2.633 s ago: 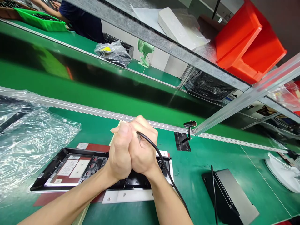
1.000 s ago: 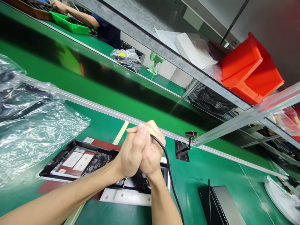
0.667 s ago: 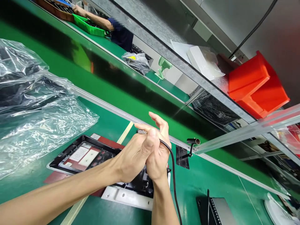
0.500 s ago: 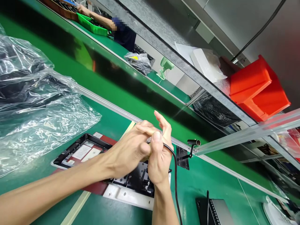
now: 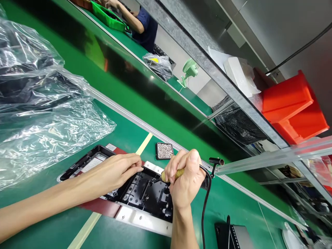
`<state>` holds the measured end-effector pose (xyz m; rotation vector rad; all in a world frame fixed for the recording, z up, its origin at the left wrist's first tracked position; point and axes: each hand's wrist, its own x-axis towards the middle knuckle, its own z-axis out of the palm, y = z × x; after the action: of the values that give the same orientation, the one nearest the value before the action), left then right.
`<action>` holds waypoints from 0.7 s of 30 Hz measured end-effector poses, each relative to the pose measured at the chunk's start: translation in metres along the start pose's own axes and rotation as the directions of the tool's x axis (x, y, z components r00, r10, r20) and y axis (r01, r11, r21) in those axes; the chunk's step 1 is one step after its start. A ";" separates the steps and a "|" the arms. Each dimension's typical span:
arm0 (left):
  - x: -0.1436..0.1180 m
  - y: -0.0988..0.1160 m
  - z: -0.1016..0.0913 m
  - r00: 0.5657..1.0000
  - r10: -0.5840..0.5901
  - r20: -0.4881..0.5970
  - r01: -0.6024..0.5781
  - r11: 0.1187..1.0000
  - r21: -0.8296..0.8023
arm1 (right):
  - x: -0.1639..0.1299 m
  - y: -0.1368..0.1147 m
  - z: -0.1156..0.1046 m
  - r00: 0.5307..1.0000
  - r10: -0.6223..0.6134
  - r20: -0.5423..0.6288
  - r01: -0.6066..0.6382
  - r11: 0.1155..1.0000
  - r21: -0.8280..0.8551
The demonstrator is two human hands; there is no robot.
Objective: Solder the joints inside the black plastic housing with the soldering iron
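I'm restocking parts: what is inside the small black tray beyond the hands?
The black tray holds many small silvery pieces; its floor and anything beneath them are covered.

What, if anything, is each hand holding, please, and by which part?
The right hand holds a corded tool by its yellowish handle. The left hand is at the black case; whether it holds anything cannot be told.

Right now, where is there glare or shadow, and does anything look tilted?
In the head view, glare streaks the clear plastic; dark bands cross the glossy green panel; the metal shelf edge slants steeply; the right hand looks fairly sharp.
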<state>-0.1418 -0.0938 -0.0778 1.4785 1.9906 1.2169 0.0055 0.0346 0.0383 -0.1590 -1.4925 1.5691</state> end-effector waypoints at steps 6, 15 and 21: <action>-0.013 -0.024 0.020 0.986 -0.023 0.164 0.034 0.997 -0.064 | -0.001 -0.003 0.002 1.000 -0.021 -0.001 0.021 1.000 -0.022; -0.018 -0.037 0.032 0.978 0.016 0.208 0.008 0.994 -0.112 | -0.002 -0.006 0.006 0.999 -0.025 -0.029 0.024 0.999 -0.029; -0.017 -0.037 0.031 0.977 0.032 0.210 -0.006 0.993 -0.120 | -0.003 -0.004 0.006 0.998 -0.054 -0.010 0.054 0.998 -0.039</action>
<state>-0.1347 -0.0990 -0.1282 1.5034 1.7391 1.1132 0.0055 0.0276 0.0418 -0.1478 -1.5073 1.4950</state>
